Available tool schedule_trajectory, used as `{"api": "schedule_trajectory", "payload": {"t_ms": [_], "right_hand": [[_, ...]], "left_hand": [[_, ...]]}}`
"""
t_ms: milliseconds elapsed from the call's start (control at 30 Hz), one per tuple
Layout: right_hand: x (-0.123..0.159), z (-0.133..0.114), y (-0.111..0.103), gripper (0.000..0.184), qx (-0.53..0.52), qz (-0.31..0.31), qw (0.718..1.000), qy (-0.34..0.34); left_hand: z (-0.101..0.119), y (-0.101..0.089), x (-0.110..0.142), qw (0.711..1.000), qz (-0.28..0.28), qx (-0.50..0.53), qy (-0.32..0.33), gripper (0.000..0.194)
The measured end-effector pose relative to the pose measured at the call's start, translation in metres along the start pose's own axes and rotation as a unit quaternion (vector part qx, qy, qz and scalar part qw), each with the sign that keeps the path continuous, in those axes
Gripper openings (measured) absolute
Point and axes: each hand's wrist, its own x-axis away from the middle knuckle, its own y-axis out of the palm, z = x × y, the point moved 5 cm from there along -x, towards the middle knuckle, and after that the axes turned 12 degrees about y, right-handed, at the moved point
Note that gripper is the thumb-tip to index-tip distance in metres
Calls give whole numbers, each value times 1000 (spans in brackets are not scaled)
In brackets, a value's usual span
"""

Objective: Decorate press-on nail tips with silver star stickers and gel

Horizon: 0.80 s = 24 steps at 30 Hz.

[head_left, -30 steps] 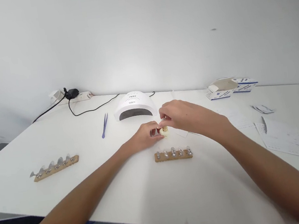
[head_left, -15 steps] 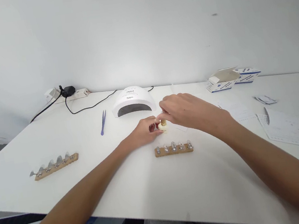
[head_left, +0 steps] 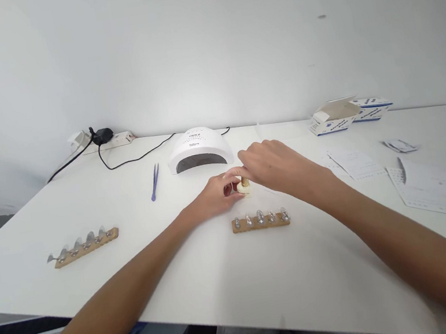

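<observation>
Near the middle of the table stands a small cream nail polish bottle (head_left: 243, 189) with a gold cap (head_left: 245, 181). My left hand (head_left: 215, 194) is closed on the bottle from the left, thumb low and fingers behind it. From above and the right, my right hand (head_left: 270, 163) grips the cap, its thumb stretched leftward over my left fingers. Much of the cap is hidden by that hand. Just in front of both hands lies a wooden strip (head_left: 261, 227) bearing several clear nail tips on metal stands.
A white nail lamp (head_left: 198, 143) stands behind my hands. Blue tweezers (head_left: 154, 183) and another nail-tip strip (head_left: 87, 249) lie to the left. On the right are alcohol pad boxes (head_left: 334, 117), white sheets (head_left: 428, 185) and small packets (head_left: 400, 145). A power strip (head_left: 119, 139) sits by the wall.
My right thumb has shifted slightly left over the cap. The bottle and my left hand stay in place; the whole view has moved a little.
</observation>
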Motion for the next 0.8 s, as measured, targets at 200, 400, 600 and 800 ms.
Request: {"api": "schedule_trajectory", "payload": {"t_ms": [200,400,600,800], "right_hand": [[9,8,0,17,-55,-19,998,-39],[5,-1,11,18,54,48,994,-81],[-6,-1,22,26,206,85,970,-94],[-16,10,23,26,170,99,980,-32]], "left_hand": [[3,-1,2,1000,-4,-17,1,16],[1,2,2,1000,-19,-14,-20,27],[4,-6,3,999,-16,-20,-34,26],[14,-18,4,998,-24,-50,-1,24]]}}
